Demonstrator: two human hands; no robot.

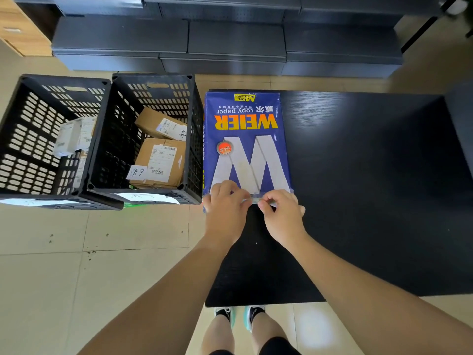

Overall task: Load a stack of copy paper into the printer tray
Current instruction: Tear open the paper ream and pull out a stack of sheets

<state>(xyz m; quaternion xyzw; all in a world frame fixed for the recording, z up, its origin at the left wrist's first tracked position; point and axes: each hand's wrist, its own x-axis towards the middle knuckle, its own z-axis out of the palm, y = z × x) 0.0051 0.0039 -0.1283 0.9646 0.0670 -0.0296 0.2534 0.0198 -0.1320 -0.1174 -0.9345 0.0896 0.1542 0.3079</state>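
Both hands [252, 208] at ream's [247, 139] near edge

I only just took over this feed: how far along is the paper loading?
Early. Done: the wrapped copy paper ream lies on the black table. In hand: the left hand and right hand pinch the wrapper's near edge, apparently opening it. Left: unwrapping and loading; no printer tray is in view.

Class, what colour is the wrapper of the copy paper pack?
Mostly blue wrapper, with orange lettering; seen in the head view.
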